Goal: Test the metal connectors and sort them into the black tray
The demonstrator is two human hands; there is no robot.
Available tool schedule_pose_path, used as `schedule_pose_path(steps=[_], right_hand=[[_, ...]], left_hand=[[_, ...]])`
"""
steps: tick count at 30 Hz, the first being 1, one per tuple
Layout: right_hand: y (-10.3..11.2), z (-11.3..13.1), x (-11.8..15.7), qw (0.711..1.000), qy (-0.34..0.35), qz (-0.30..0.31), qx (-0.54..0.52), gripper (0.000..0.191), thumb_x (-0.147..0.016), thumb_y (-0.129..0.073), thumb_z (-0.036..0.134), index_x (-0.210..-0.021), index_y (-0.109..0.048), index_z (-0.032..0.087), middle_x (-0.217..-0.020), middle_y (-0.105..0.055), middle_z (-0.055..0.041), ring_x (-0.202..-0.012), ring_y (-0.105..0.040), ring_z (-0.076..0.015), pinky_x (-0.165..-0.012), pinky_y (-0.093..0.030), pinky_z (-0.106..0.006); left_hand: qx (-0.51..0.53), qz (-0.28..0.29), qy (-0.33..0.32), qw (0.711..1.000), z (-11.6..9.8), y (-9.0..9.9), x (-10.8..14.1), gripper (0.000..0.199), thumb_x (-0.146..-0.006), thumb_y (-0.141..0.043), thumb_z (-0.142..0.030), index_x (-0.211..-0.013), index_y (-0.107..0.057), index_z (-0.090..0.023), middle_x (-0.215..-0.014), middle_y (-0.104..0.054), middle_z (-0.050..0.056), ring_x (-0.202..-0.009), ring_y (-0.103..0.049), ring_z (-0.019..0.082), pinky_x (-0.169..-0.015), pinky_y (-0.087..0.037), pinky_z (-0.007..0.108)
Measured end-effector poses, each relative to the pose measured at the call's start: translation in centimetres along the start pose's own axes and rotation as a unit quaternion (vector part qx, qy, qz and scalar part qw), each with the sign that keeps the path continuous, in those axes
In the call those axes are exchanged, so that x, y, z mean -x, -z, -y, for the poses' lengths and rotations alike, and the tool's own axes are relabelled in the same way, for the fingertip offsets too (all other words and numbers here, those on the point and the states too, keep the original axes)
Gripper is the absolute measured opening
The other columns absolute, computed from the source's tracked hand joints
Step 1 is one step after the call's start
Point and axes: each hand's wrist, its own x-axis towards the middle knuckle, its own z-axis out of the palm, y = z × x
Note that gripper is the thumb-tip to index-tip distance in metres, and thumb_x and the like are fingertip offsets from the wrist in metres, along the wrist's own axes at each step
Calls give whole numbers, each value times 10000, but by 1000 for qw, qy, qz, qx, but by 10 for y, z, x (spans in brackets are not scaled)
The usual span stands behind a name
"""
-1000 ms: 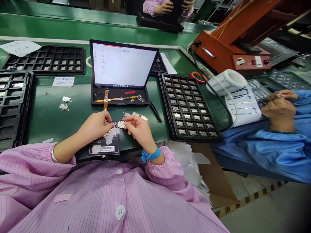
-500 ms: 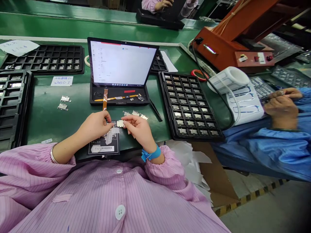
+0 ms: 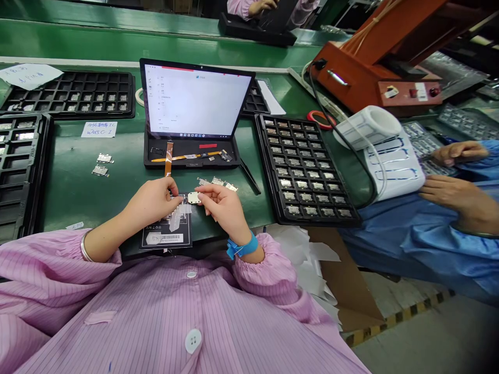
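Green workbench (image 3: 97, 200) spans the frame. Near centre, right hand (image 3: 225, 210) pinches white plate (image 3: 193, 198); left hand (image 3: 154, 201) curls at black board (image 3: 163, 231), its hold indiscernible. Uneven finger pressure could tilt the plate.

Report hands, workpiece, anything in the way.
Right hand pinching pale module at right edge of black barcoded board. Left hand over its upper part, hiding details. Orange ribbon cable disappears behind left hand.

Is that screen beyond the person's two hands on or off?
On: the screen glows white, with small icons along its bottom edge.
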Motion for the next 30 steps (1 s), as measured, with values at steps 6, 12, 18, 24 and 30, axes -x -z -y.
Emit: schedule_pose_path(steps=[6, 12, 18, 24, 30], right_hand=[[0, 0, 0, 1000, -7, 5, 2, 253, -757, -651, 306, -929, -673, 121, -668, -624, -1, -449, -485, -62, -414, -381, -193], [1, 0, 0, 1000, -3, 8, 6, 249, -763, -639, 294, -937, -672, 119, -670, -621, -1, -451, -482, -62, -420, -378, -196], [1, -4, -1, 1000, 11, 14, 14, 253, -784, -622, 299, -952, -672, 116, -656, -611, 8, -454, -480, -60, -416, -359, -193], [3, -5, 1, 1000, 18, 18, 7, 271, -871, -522, 309, -1011, -653, 118, -544, -531, 50, -435, -468, -64, -412, -338, -185], [3, -7, 0, 998, 18, 21, -47, 275, -844, -580, 316, -1063, -566, 150, -645, -580, 56, -419, -462, -46, -401, -343, -174]], left_hand=[[-15, -3, 8, 1000, -2, 0, -1, 255, -825, -594, -462, -826, -543, -211, -588, -623, -31, -479, -569, 159, -514, -361, 270], [-55, -22, 6, 998, -1, -5, -4, 276, -814, -606, -485, -812, -547, -216, -624, -632, -12, -526, -578, 175, -505, -331, 274], [-111, -70, -4, 991, -1, -8, -5, 323, -829, -601, -526, -795, -560, -207, -639, -624, 13, -596, -577, 203, -513, -301, 284], [-70, -103, -160, 979, -1, -12, -1, 286, -928, -535, -408, -1100, -629, -200, -875, -672, 27, -751, -621, 183, -625, -399, 282], [-148, -79, -206, 964, -3, -24, -8, 282, -881, -626, -368, -1124, -664, -229, -1074, -647, 38, -947, -632, 216, -675, -449, 282]])
